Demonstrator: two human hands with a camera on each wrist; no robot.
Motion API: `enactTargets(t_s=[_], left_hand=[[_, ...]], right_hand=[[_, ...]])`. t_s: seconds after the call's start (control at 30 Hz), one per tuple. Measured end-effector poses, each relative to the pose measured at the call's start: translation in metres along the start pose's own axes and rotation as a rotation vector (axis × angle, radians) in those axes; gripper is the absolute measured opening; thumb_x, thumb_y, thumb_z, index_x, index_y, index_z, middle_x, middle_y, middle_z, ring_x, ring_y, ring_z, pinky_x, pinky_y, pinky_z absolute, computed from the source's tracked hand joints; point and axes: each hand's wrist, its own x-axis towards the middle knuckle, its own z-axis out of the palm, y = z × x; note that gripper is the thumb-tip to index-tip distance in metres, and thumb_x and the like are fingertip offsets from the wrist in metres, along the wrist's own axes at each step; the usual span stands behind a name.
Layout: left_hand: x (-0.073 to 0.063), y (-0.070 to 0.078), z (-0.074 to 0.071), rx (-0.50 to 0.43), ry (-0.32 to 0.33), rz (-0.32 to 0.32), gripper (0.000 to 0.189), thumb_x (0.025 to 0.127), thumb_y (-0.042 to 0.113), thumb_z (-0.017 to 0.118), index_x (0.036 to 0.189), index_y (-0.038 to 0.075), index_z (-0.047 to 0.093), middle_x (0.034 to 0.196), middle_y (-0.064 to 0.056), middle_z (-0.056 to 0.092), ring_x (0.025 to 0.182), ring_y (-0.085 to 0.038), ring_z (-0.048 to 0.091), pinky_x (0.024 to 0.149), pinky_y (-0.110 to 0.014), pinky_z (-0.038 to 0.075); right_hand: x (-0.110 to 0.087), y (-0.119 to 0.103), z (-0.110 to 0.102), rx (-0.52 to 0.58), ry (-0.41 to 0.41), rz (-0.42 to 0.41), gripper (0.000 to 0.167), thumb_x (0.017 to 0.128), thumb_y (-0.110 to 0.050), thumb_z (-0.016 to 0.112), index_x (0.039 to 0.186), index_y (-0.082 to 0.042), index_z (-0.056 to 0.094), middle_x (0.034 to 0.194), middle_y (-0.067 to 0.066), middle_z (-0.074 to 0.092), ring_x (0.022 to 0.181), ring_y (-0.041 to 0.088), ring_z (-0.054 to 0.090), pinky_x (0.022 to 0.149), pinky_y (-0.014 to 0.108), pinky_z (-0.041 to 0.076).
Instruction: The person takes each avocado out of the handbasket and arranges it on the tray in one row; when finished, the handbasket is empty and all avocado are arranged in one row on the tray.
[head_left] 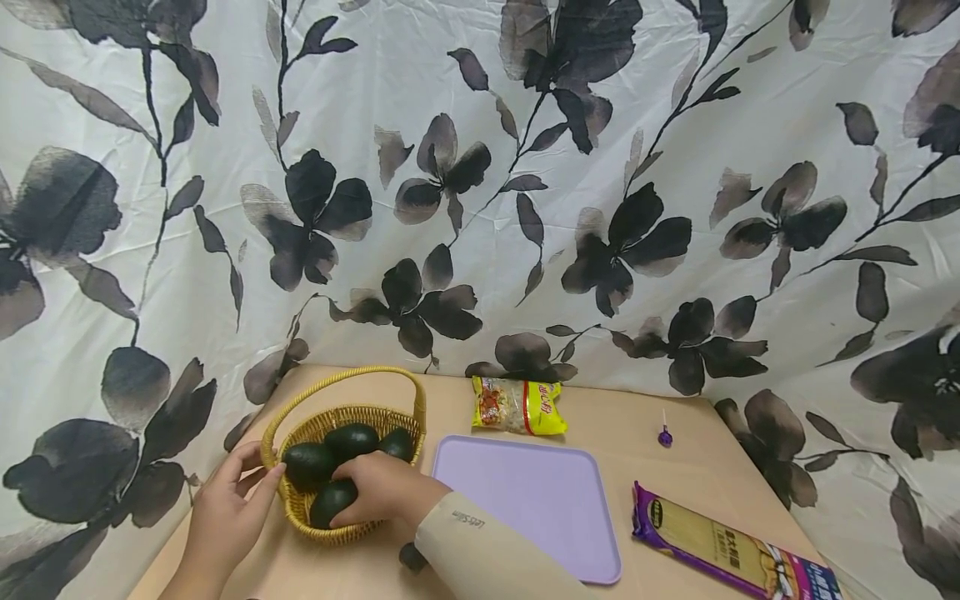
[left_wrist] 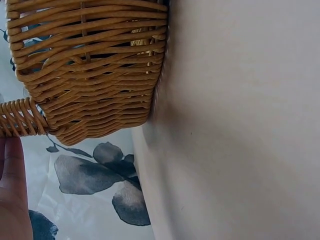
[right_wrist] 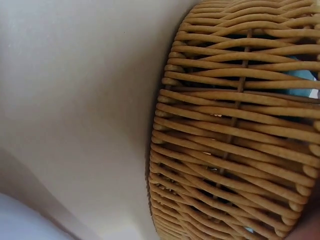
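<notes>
A wicker basket [head_left: 330, 537] with a tall arched handle [head_left: 352, 372] stands at the left of the table, holding several dark green avocados [head_left: 352, 440]. My left hand [head_left: 228, 512] pinches the left foot of the handle at the rim, thumb on the near side; in the left wrist view its fingers [left_wrist: 12, 175] lie against the wrapped handle. Reaching in over the near right rim, my right hand [head_left: 390, 487] grips the nearest avocado [head_left: 330, 503] between thumb and fingers. Its fingertips are partly hidden behind the fruit. The right wrist view is mostly filled by the woven basket side [right_wrist: 235, 130].
Right of the basket lies a flat lilac tray [head_left: 525, 492], partly under my right forearm. Behind it is a yellow snack bag [head_left: 519, 406]. Farther right are a purple lollipop [head_left: 664, 436] and a long purple-edged packet [head_left: 727, 542]. A floral cloth [head_left: 480, 217] hangs behind the table.
</notes>
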Motion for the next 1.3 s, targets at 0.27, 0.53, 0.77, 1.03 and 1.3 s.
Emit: enactTargets(t_s=[0.27, 0.53, 0.77, 1.03, 1.3], left_hand=[[0.001, 0.002, 0.001, 0.007, 0.012, -0.016, 0.038, 0.089, -0.005, 0.076, 0.124, -0.004, 0.061, 0.112, -0.001, 0.063, 0.104, 0.018, 0.052, 0.091, 0.002, 0.051], [0.001, 0.002, 0.001, 0.002, 0.009, -0.018, 0.037, 0.09, -0.004, 0.075, 0.124, -0.003, 0.061, 0.112, -0.001, 0.062, 0.104, 0.017, 0.053, 0.092, 0.001, 0.052], [0.003, 0.001, 0.001, -0.007, 0.011, -0.008, 0.037, 0.089, -0.006, 0.075, 0.124, -0.004, 0.061, 0.112, -0.006, 0.063, 0.104, 0.016, 0.055, 0.092, -0.002, 0.054], [0.003, 0.002, 0.002, -0.03, 0.01, 0.019, 0.038, 0.089, -0.007, 0.075, 0.125, -0.004, 0.061, 0.111, -0.011, 0.063, 0.105, 0.016, 0.054, 0.092, -0.001, 0.053], [0.003, 0.0, 0.0, -0.014, 0.007, 0.011, 0.04, 0.089, -0.005, 0.076, 0.126, -0.004, 0.061, 0.111, -0.008, 0.063, 0.105, 0.016, 0.055, 0.092, -0.001, 0.054]], right_hand=[[-0.009, 0.008, -0.008, 0.121, 0.052, -0.03, 0.053, 0.081, -0.051, 0.085, 0.127, -0.029, 0.07, 0.118, -0.021, 0.068, 0.103, -0.006, 0.061, 0.087, 0.006, 0.053], [-0.025, 0.018, -0.017, 0.169, 0.121, -0.048, 0.055, 0.082, -0.054, 0.083, 0.13, -0.031, 0.068, 0.126, -0.019, 0.066, 0.113, -0.003, 0.059, 0.094, 0.009, 0.053], [-0.047, 0.032, -0.026, 0.222, 0.23, -0.053, 0.064, 0.083, -0.052, 0.083, 0.138, -0.026, 0.064, 0.135, -0.012, 0.064, 0.123, 0.003, 0.058, 0.101, 0.015, 0.054], [-0.079, 0.059, -0.034, 0.343, 0.319, -0.054, 0.061, 0.083, -0.044, 0.086, 0.136, -0.023, 0.065, 0.132, -0.01, 0.066, 0.116, 0.002, 0.061, 0.097, 0.016, 0.058], [-0.105, 0.092, -0.026, 0.322, 0.326, -0.044, 0.058, 0.081, -0.037, 0.089, 0.131, -0.021, 0.066, 0.123, -0.009, 0.068, 0.112, 0.004, 0.062, 0.1, 0.022, 0.058]])
